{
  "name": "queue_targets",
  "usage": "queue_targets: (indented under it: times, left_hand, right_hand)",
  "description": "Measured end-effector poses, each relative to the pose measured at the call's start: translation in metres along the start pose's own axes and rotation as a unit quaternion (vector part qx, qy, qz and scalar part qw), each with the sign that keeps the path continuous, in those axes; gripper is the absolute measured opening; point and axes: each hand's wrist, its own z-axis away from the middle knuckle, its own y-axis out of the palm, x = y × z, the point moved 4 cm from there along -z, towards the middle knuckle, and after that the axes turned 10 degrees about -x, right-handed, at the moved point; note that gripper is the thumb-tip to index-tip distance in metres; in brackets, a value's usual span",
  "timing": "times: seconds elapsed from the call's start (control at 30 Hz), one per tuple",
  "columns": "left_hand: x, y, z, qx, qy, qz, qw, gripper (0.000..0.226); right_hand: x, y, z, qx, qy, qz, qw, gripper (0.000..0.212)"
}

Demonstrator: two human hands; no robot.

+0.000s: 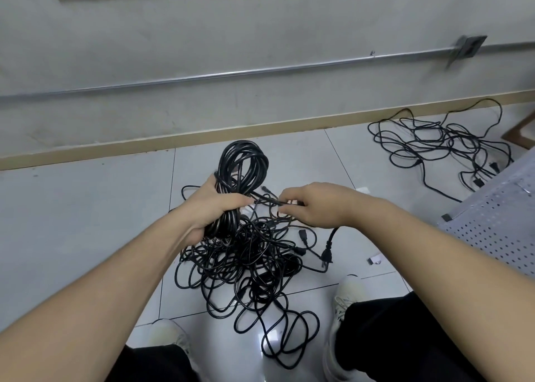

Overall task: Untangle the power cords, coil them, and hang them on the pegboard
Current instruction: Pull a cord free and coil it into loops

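While your left hand (215, 208) grips the coiled cord (241, 164), your right hand (314, 205) fingers pinch its loose end (269, 200). Tangled cords (246, 263) lie on the floor (86, 208) below.

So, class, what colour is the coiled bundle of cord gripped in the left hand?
Black, seen in the head view.

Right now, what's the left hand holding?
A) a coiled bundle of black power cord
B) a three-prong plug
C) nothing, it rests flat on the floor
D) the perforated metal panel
A: the left hand grips a coiled bundle of black power cord whose loops rise above the fist, while the right hand pinches a single strand beside it.
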Motion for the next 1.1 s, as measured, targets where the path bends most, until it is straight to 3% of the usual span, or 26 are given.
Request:
queue_targets:
  times: [0.1,0.23,0.33,0.4,0.53,0.6,0.67,0.77,0.87,1.0,1.1]
  left_hand:
    - [-0.003,0.002,-0.001,-0.021,0.062,-0.051,0.997,0.054]
    - [0.003,0.005,-0.006,-0.026,0.083,-0.122,0.989,0.053]
    - [0.013,0.007,-0.009,0.014,0.090,-0.259,0.961,0.078]
    - [0.019,0.012,-0.006,0.058,0.104,-0.361,0.925,0.079]
    - [0.011,0.034,0.014,0.079,0.188,-0.564,0.800,0.063]
    - [0.005,0.042,0.022,0.087,0.237,-0.609,0.752,0.063]
    - [-0.002,0.045,0.030,0.111,0.288,-0.611,0.729,0.062]
    - [-0.015,0.044,0.043,0.128,0.332,-0.576,0.736,0.045]
    - [-0.024,0.045,0.053,0.146,0.343,-0.504,0.779,0.035]
    - [-0.030,0.042,0.055,0.099,0.344,-0.401,0.843,0.055]
    - [-0.027,0.037,0.055,0.104,0.336,-0.330,0.876,0.052]
  right_hand:
    - [0.001,-0.005,0.003,0.002,-0.018,0.071,0.997,0.030]
    - [0.034,-0.015,0.012,-0.056,-0.153,0.179,0.970,0.025]
    - [0.049,-0.011,0.016,-0.058,-0.225,0.202,0.951,0.025]
    - [0.052,-0.011,0.014,-0.080,-0.251,0.205,0.943,0.029]
    - [0.048,-0.023,0.004,-0.126,-0.208,0.091,0.966,0.024]
    - [0.039,-0.026,0.000,-0.129,-0.159,0.019,0.979,0.019]
    - [0.030,-0.027,-0.004,-0.134,-0.123,-0.051,0.982,0.011]
    - [0.023,-0.029,-0.007,-0.121,-0.098,-0.193,0.969,0.014]
    - [0.017,-0.026,-0.008,-0.096,-0.070,-0.334,0.935,0.019]
    - [0.004,-0.018,-0.012,-0.083,0.017,-0.412,0.907,0.019]
    - [-0.010,-0.009,-0.012,-0.014,0.076,-0.429,0.900,0.030]
